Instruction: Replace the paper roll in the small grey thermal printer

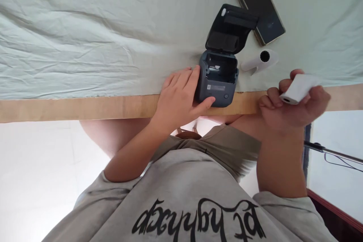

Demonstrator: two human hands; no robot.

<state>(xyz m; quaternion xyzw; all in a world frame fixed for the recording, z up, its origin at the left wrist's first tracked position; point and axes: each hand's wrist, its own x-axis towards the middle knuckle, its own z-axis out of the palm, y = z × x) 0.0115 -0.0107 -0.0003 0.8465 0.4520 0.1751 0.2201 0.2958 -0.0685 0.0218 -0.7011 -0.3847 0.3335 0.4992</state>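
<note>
A dark blue label printer [217, 96] sits at the table's front edge with its black lid [227, 32] swung up and back. Its inner bay is exposed, with a small white scrap inside. My left hand [180, 92] steadies the printer's left side, thumb over the front corner and index finger along the side. Held up to the right of the printer, a white paper roll [299, 87] is between the thumb and curled fingers of my right hand [292, 109]. A dark opening shows in the roll's near end. Another white paper roll [259, 62], with a black core, lies on the table between them.
A dark phone [262, 11] in a clear-edged case lies behind the printer, partly covered by the raised lid. Pale green cloth [99, 38] with creases covers the table, leaving a wooden front edge [70, 107]. A thin metal rod [337, 153] with a cable stands at the right.
</note>
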